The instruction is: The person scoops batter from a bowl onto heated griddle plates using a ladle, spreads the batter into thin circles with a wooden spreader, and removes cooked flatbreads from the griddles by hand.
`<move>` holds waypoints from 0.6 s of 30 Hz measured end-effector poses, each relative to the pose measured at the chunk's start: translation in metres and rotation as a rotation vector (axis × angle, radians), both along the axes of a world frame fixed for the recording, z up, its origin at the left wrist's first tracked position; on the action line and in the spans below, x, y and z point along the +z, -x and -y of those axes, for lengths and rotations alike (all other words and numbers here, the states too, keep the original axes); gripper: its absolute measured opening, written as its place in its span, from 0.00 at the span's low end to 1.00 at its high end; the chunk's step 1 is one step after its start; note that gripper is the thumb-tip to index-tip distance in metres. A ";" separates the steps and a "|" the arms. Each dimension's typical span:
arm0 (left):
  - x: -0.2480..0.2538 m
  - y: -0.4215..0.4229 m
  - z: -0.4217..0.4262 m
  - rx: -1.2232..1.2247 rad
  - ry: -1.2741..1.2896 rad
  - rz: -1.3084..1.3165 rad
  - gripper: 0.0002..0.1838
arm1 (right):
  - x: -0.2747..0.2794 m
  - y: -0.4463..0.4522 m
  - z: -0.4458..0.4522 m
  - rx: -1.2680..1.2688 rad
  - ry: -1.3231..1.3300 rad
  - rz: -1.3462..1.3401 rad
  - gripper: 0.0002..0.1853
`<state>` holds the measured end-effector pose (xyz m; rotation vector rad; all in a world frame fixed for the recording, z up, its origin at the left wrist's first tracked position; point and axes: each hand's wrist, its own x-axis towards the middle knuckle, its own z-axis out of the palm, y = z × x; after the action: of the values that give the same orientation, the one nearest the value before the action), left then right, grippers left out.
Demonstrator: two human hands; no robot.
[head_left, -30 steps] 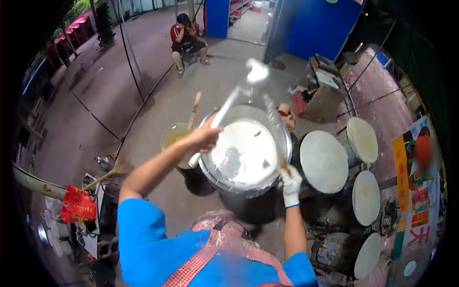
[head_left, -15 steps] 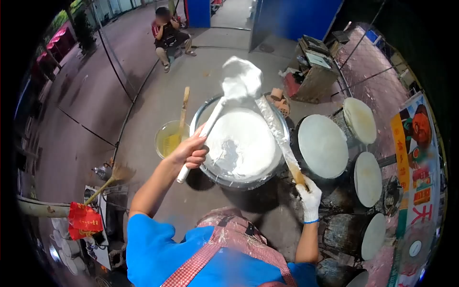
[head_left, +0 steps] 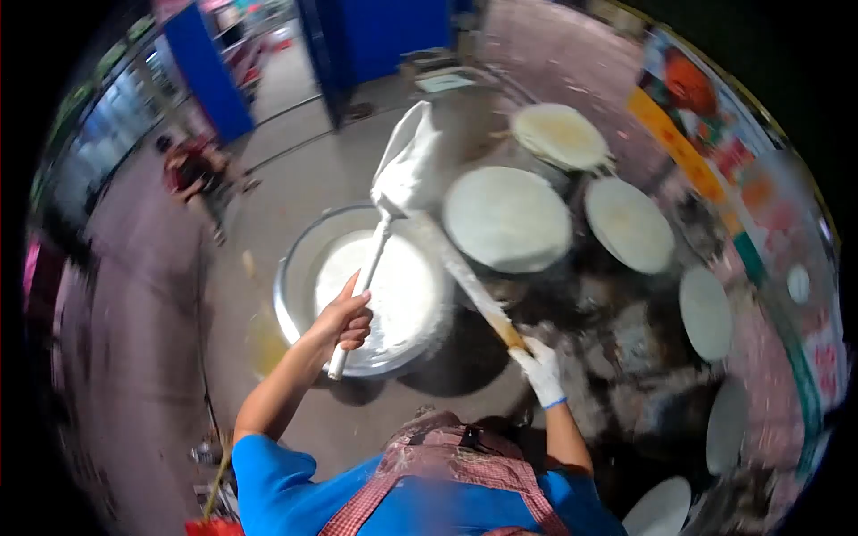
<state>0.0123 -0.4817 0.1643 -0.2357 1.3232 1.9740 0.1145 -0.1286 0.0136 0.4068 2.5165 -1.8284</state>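
My bare left hand (head_left: pixel 347 320) is closed round the white handle of a ladle (head_left: pixel 379 241). A mass of white batter (head_left: pixel 409 165) hangs over the ladle's head. My right hand (head_left: pixel 539 368), in a white glove, grips the brown end of a batter-coated wooden stick (head_left: pixel 474 290), whose far end meets the batter near the ladle's head. Below is a wide metal basin (head_left: pixel 288 299) with white batter inside. To its right lies a round pale griddle top (head_left: pixel 508 220).
More round pale tops (head_left: pixel 629 225) stand at the right, beside a printed banner (head_left: pixel 684 152). A blurred yellowish bucket (head_left: pixel 268 344) is left of the basin. A person (head_left: pixel 198 179) sits at the upper left, near a blue panel (head_left: pixel 207 73).
The view has swung to the right, towards the round tops. Both hands have brought the ladle, stick and batter from above the basin's back towards the nearest top. Both grips are kept.
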 end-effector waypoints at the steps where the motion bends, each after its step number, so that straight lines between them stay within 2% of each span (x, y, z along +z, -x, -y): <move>1: -0.007 0.004 -0.023 -0.033 -0.026 0.038 0.27 | 0.001 -0.006 -0.010 0.000 0.000 0.087 0.20; 2: -0.020 0.016 -0.044 0.076 -0.093 0.357 0.12 | 0.006 -0.017 -0.022 0.001 0.015 0.165 0.20; 3: -0.029 0.028 -0.066 -0.015 -0.338 0.614 0.09 | -0.016 -0.034 -0.043 -0.007 -0.006 0.143 0.21; 4: -0.040 0.037 -0.092 -0.092 -0.554 0.907 0.20 | -0.030 -0.057 -0.061 -0.004 -0.128 0.139 0.22; 5: -0.050 0.033 -0.124 -0.094 -0.546 0.978 0.19 | -0.053 -0.085 -0.082 -0.005 -0.236 0.117 0.22; 6: -0.063 0.025 -0.159 -0.088 -0.421 0.848 0.18 | -0.044 -0.113 -0.098 -0.033 -0.109 0.292 0.22; 8: -0.095 0.003 -0.225 -0.155 -0.418 0.914 0.14 | -0.078 -0.184 -0.136 -0.065 -0.169 0.265 0.24; 10: -0.106 -0.024 -0.300 -0.266 -0.419 1.065 0.13 | -0.068 -0.259 -0.163 -0.105 -0.219 0.028 0.26; 11: -0.111 -0.040 -0.345 -0.230 -0.406 1.092 0.12 | -0.033 -0.281 -0.180 -0.327 0.013 0.489 0.27; 12: -0.113 -0.056 -0.389 -0.291 -0.434 1.170 0.12 | -0.015 -0.307 -0.195 -0.393 0.005 0.592 0.28; 13: -0.126 -0.068 -0.434 -0.399 -0.490 1.233 0.11 | -0.055 -0.351 -0.203 -0.544 0.005 0.293 0.25; 14: -0.125 -0.086 -0.481 -0.539 -0.446 1.055 0.12 | -0.042 -0.377 -0.216 -0.614 -0.036 0.448 0.22; 15: -0.140 -0.099 -0.525 -0.614 -0.474 0.979 0.20 | -0.083 -0.414 -0.219 -0.886 0.039 0.367 0.19; 16: -0.143 -0.109 -0.574 -0.850 -0.447 1.008 0.17 | -0.059 -0.433 -0.231 -0.970 -0.086 0.412 0.18; 17: -0.133 -0.127 -0.621 -1.038 -0.446 0.999 0.13 | -0.050 -0.455 -0.239 -1.076 -0.369 0.406 0.17; 18: -0.114 -0.149 -0.666 -0.978 -0.206 0.883 0.10 | -0.028 -0.468 -0.250 -1.148 -0.482 0.574 0.17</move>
<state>0.1618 0.1848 0.0501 -0.2483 0.4672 0.9422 0.5822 0.1210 -0.0141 2.3251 2.3261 -0.8180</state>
